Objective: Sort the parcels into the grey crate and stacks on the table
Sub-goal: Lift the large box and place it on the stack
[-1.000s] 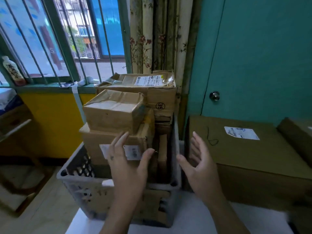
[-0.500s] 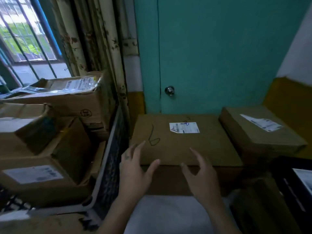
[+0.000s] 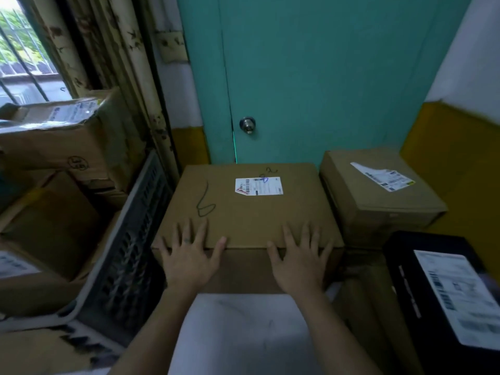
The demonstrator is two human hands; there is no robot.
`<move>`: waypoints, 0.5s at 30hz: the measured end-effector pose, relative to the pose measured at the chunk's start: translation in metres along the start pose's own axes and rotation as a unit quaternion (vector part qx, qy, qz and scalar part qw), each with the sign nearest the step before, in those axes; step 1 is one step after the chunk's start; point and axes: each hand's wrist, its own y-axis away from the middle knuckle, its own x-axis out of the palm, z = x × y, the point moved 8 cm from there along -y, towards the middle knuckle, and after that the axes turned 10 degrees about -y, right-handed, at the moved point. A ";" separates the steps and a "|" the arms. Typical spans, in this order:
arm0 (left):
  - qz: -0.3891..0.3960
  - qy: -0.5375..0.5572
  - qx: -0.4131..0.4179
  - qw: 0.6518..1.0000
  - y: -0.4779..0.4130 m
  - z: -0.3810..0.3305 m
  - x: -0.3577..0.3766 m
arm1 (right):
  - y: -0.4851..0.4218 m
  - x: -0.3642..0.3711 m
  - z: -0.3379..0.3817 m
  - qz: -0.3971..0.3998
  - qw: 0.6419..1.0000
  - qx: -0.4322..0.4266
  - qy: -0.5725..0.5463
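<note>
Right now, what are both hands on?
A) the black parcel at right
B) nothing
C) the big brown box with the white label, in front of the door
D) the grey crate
C: the left hand and right hand lie with fingers spread over the near top edge of the big brown box.

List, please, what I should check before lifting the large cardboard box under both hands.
1. Is the left hand on the large cardboard box: ok, fingers flat over its near edge.
2. Is the right hand placed likewise: ok.
3. Grip round the box: not ok, neither hand curls round it.
4. Room in the grey crate: not ok, parcels pile above its rim.
5. Gap to the smaller cardboard box on the right: cannot tell.
6. Box weight: cannot tell.
</note>
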 end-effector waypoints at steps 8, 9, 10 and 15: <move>-0.035 0.015 -0.035 0.999 0.022 0.013 0.003 | 0.011 0.005 0.001 0.001 0.999 -0.030 0.011; -0.040 0.018 -0.042 0.998 0.028 0.016 0.003 | 0.014 0.006 0.002 -0.001 0.999 -0.035 0.011; -0.049 0.020 -0.047 0.997 0.035 0.018 0.002 | 0.019 0.006 0.002 -0.004 0.999 -0.039 0.008; -0.071 0.009 -0.050 0.996 0.065 0.030 0.000 | 0.044 0.009 0.001 -0.048 0.997 -0.053 0.009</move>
